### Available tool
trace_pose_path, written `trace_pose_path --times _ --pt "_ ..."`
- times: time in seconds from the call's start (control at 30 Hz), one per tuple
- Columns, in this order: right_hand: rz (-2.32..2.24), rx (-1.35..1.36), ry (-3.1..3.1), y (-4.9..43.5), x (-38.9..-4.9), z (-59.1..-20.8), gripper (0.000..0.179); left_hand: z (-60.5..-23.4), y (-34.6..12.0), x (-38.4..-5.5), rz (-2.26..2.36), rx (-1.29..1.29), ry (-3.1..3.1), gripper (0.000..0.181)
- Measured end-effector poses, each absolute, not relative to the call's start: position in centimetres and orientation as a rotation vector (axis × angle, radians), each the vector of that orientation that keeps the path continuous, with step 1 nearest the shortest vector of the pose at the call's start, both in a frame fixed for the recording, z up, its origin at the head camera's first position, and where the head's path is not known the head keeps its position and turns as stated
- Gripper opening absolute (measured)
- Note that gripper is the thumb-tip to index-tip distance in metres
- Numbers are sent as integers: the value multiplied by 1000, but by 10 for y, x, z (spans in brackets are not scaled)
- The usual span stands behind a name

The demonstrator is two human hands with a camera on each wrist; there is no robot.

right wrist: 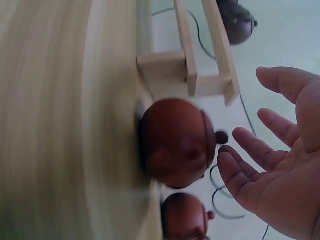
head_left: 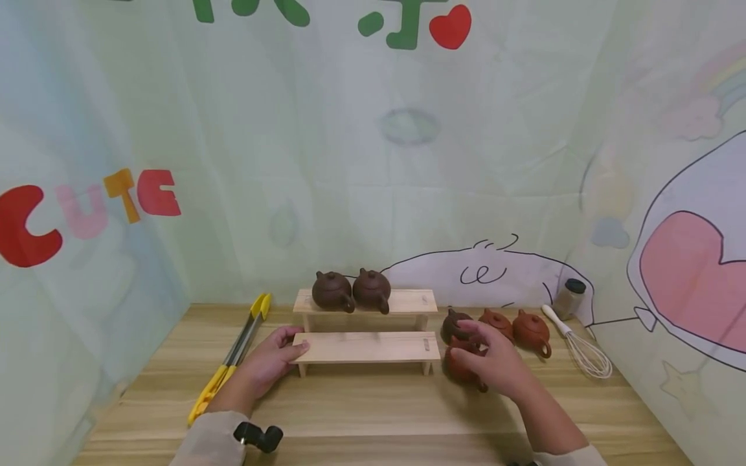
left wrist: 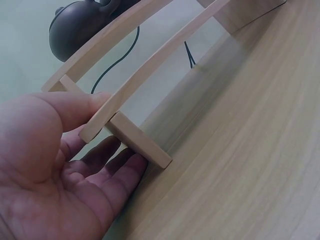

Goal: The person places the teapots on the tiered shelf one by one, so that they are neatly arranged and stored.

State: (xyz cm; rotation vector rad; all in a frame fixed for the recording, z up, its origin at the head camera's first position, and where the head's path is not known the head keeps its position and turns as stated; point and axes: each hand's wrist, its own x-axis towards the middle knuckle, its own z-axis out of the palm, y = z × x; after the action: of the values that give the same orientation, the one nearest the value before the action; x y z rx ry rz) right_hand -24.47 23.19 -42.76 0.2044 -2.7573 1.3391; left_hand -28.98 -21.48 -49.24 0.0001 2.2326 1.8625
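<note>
Now pinching the left end of the lower wooden shelf (head_left: 367,348) with left hand (head_left: 272,360); hovering with right hand (head_left: 495,359) spread just above a red teapot (right wrist: 172,142), upright on the table (head_left: 326,421), right of that shelf.

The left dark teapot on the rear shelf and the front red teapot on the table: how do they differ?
Colour: the dark teapot is dark brown; the red teapot is reddish.
Place: the dark teapot stands on the rear shelf; the red teapot stands on the table.
Both are round and upright, with a knobbed lid.
</note>
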Motion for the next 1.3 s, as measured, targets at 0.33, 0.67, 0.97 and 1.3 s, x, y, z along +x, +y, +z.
trace_pose_path --times 0.33,0.67,0.97,1.3 --pt "1333 92 -2832 249 -253 -444 57 -490 -214 -289 1855 -1 2242 63" --pt "1192 140 -2886 252 -257 -457 65 -489 -214 -288 1850 -12 2241 62" --pt "1188 216 -2890 252 -255 -460 73 -491 -214 -289 1868 -1 2223 64" --pt "1208 205 -2885 250 -252 -459 72 -491 -215 -289 1864 -2 2221 63"
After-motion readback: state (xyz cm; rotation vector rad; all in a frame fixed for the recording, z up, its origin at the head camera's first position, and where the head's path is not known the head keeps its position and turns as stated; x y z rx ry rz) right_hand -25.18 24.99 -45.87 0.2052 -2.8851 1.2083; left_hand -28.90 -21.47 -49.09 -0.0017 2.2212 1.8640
